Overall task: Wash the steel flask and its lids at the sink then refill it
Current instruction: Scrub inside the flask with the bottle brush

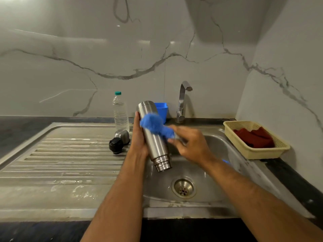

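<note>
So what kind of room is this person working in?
Most likely a home kitchen. There is a steel sink with a ribbed draining board set in a dark counter, a tap on a marble-look wall, and a flask being scrubbed over the basin.

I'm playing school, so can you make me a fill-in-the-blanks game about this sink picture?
1. The left hand holds the steel ____.
2. The right hand rubs it with a ____ scrubber.
3. The two lids sit on the ____.
4. The red cloth lies in the yellow ____.

Answers: flask; blue; drainboard; basket
</note>
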